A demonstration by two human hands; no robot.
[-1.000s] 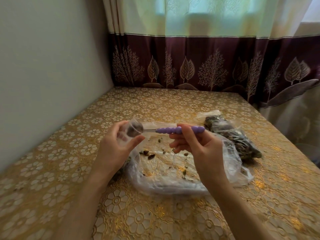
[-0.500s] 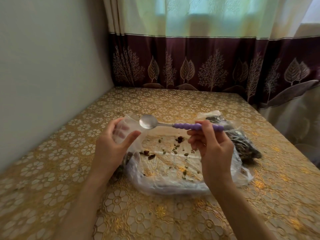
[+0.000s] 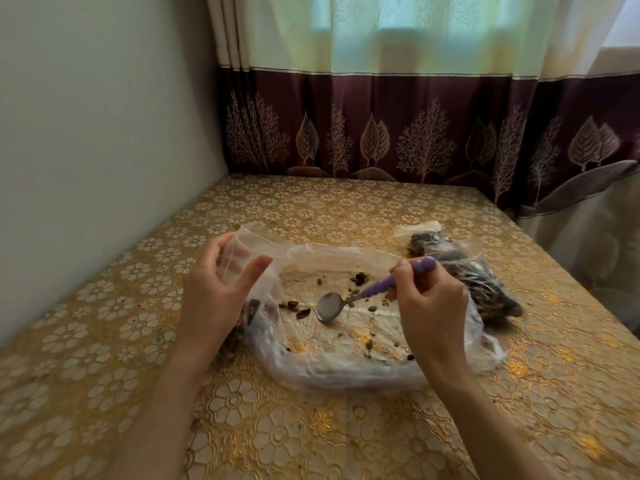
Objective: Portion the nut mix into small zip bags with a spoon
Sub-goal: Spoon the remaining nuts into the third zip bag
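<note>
A large clear plastic bag [image 3: 346, 368] lies open on the table with scattered nuts and seeds [image 3: 358, 279] left in it. My left hand [image 3: 214, 296] holds a small clear zip bag [image 3: 239, 258] upright with its mouth open, fingers and thumb curled round it; dark nut mix shows in its lower part [image 3: 252, 311]. My right hand [image 3: 429, 310] grips the purple handle of a metal spoon [image 3: 346, 301]. The spoon's empty bowl points down-left and rests low inside the large bag near a few dark nuts [image 3: 298, 308].
Filled zip bags of nut mix [image 3: 474, 271] lie at the right, behind my right hand. The table wears a gold floral cloth [image 3: 311, 438]. A wall runs along the left and a curtain [image 3: 415, 126] hangs at the back.
The spoon left the small bag's mouth, emptied, and my right hand swung it down and right into the large bag. My left hand kept hold of the small bag.
</note>
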